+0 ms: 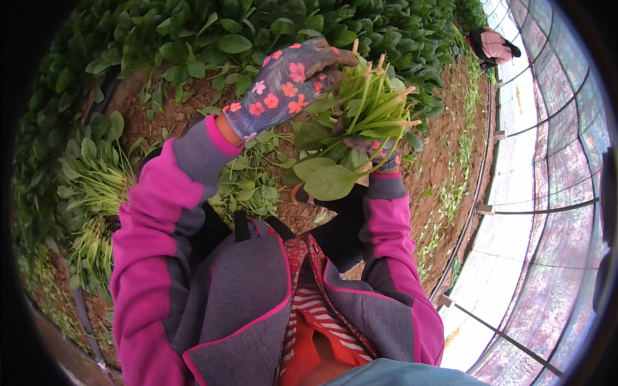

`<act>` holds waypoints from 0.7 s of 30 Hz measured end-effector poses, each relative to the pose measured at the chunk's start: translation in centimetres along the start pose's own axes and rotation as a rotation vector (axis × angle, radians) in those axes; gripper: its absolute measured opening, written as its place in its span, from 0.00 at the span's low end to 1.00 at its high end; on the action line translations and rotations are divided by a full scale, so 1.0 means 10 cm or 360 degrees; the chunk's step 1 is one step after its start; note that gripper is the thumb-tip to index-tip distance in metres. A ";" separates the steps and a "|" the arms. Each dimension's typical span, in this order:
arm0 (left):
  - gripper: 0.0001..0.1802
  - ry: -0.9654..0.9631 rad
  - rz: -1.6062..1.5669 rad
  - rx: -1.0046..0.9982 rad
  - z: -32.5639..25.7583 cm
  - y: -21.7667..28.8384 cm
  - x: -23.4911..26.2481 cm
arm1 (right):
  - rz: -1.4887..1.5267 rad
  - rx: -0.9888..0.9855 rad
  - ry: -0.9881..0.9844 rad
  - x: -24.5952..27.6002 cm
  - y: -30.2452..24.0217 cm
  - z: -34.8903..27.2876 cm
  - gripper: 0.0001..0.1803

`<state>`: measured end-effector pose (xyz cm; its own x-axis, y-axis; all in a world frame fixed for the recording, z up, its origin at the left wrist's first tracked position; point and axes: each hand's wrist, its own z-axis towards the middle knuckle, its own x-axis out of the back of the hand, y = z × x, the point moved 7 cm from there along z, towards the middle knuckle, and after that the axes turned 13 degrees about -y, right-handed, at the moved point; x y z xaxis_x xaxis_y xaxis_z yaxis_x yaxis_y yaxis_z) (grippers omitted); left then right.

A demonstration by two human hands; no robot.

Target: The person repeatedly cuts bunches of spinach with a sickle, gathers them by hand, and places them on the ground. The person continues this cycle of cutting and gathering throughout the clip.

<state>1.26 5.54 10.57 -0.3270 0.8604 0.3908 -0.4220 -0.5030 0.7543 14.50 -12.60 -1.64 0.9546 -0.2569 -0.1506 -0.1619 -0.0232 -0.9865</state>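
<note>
Right hand (375, 147) is wrapped round the leafy bunch (368, 106) from below, probably so the stems (380, 119) stick out up top. Left hand (302, 74) curls beside them, can't tell if it's pinching anything.

The right hand (380, 149) grips a bunch (373, 110) of greens from below, its stem ends pointing up and right. The left hand (342, 68) (in a flowered glove (273, 90), like the right) is at its upper left edge. Heaps (100, 177) lie at left, a crop (386, 26) grows ahead, and another person (494, 47) is far off near the plastic wall (553, 154).
</note>
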 end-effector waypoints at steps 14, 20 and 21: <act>0.06 0.0382 -0.0133 0.0086 -0.03 -0.29 0.24 | -0.0810 -0.0057 -0.0480 0.00 0.03 -0.11 0.33; 0.09 -0.0004 -0.0336 0.0363 -0.09 -0.40 0.23 | -0.0428 -0.0071 -0.0196 0.00 -0.07 -0.18 0.32; 0.10 -0.0098 -0.0248 0.0405 -0.09 -0.39 0.14 | -0.0316 -0.0104 -0.0167 0.00 -0.06 -0.18 0.31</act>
<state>1.72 8.58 7.74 -0.2197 0.9328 0.2856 -0.2350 -0.3347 0.9126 14.15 -14.36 -0.93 0.9896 -0.1393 0.0366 0.0189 -0.1268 -0.9917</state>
